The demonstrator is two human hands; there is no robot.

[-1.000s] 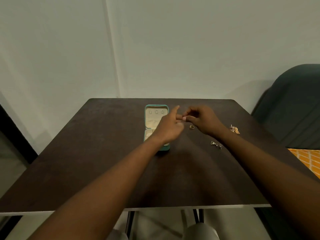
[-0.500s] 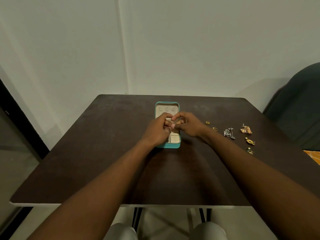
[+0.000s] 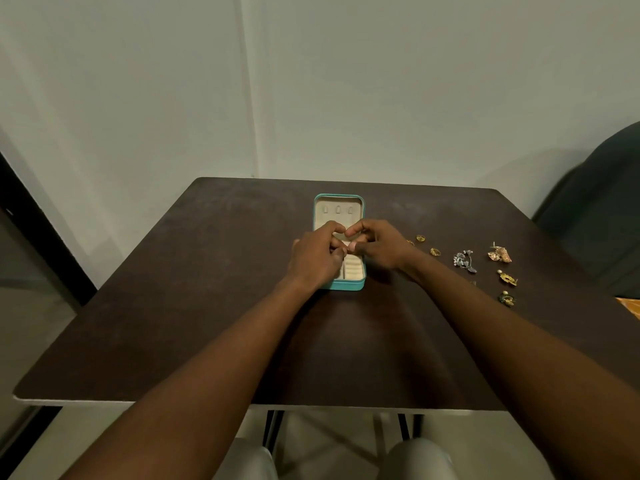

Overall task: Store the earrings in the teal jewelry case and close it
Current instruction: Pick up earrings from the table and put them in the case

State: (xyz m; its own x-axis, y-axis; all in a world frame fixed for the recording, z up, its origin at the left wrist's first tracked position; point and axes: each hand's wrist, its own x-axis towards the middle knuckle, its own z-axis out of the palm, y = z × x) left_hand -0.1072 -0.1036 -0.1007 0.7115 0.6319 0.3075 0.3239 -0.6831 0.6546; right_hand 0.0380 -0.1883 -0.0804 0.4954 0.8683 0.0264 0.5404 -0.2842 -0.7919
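Observation:
The teal jewelry case (image 3: 338,198) lies open at the middle back of the dark table (image 3: 207,323), its cream lid panel facing up. My left hand (image 3: 313,258) and my right hand (image 3: 379,247) meet over the case, fingertips pinched together. Whatever sits between them is hidden. The hands cover most of the case's lower tray. Loose earrings lie to the right: small gold ones (image 3: 420,238), a silver cluster (image 3: 464,261), a gold leaf piece (image 3: 500,254), another gold one (image 3: 508,278) and a green one (image 3: 506,298).
A dark upholstered chair (image 3: 602,209) stands beyond the table's right edge, with an orange patterned cloth (image 3: 630,306) beside it. A pale wall rises behind the table. My knees show under the near edge.
The view has swung right and brought more earrings into sight. Both hands moved from beside the case to above it, fingertips still pinched together.

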